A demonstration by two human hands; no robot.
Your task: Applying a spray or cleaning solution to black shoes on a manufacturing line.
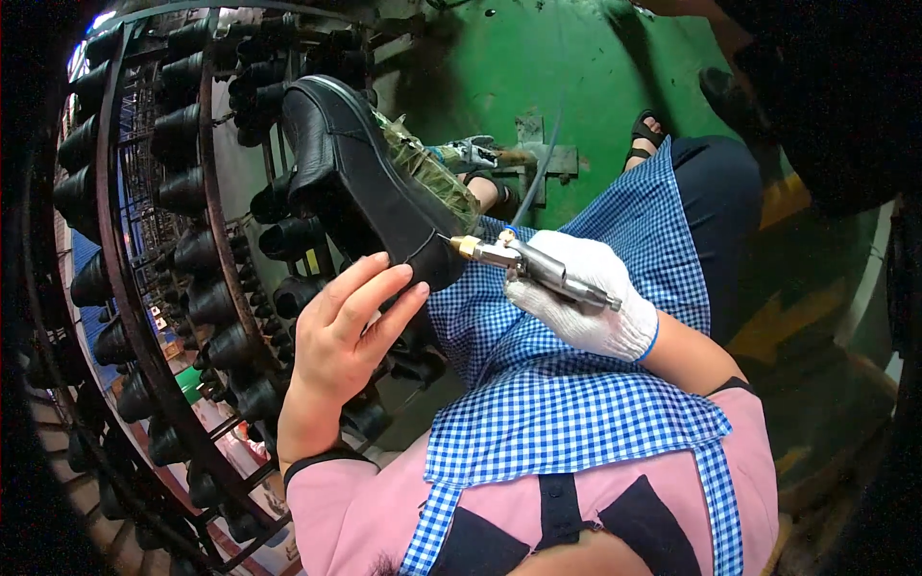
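Note:
A black leather shoe (375, 182) stands tilted in front of me, its toe pointing up and away. My bare left hand (351, 326) has its fingers against the heel end, with the thumb hidden. In a white knit glove, my right hand (615, 278) grips a metal nozzle gun (552, 272) with a brass front fitting. Its thin tip meets or nearly meets the shoe's side near the heel. A crumpled greenish pad (427, 173), partly hidden, lies along the shoe's sole side.
Racks (113, 192) with rows of black shoes (182, 134) fill the left side. Beyond the shoe, a gloved-looking grey-white bundle (471, 152) sits by a metal stand (552, 161) on the green floor (499, 58). A thin hose (545, 163) runs up from the gun. My checked apron (576, 413) covers my lap.

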